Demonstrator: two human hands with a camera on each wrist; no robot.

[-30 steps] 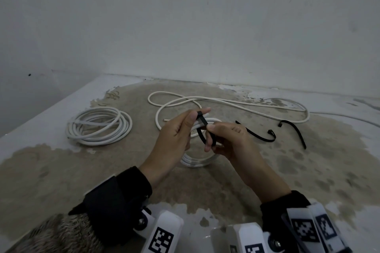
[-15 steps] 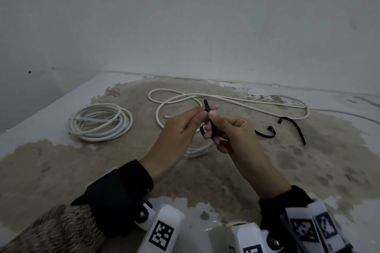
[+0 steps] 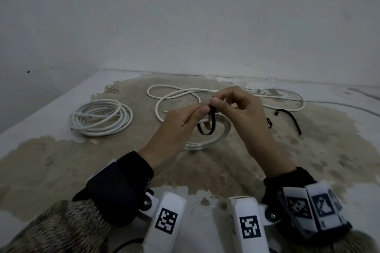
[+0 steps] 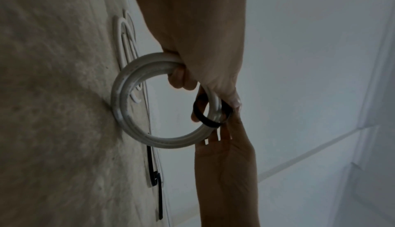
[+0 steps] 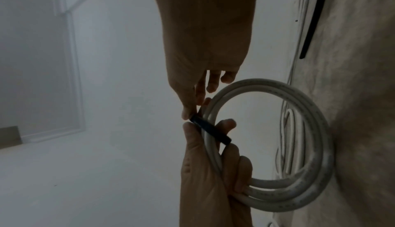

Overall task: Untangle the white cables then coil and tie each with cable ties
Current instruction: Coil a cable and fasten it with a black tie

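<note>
A small white cable coil (image 3: 205,144) (image 4: 136,95) (image 5: 299,146) hangs upright from my left hand (image 3: 205,114), whose fingers curl round its top strands; its lower edge is at the stained floor. A black cable tie (image 3: 207,127) (image 4: 205,117) (image 5: 211,132) loops loosely round those strands. My right hand (image 3: 216,102) pinches the tie's top ends between thumb and forefinger, against my left thumb. Whether the tie is locked is hidden by the fingertips. A loose white cable (image 3: 185,96) lies in open loops behind the hands.
A larger white coil (image 3: 100,118), bound with a white tie, lies at the left. Two spare black ties (image 3: 287,117) (image 3: 269,123) lie on the floor to the right. A plain wall stands close behind; the floor (image 3: 51,160) is patchy concrete.
The tie stood up between the fingertips; it now hangs as a loop round the coil's strands. My right hand has risen and pinches the tie higher up.
</note>
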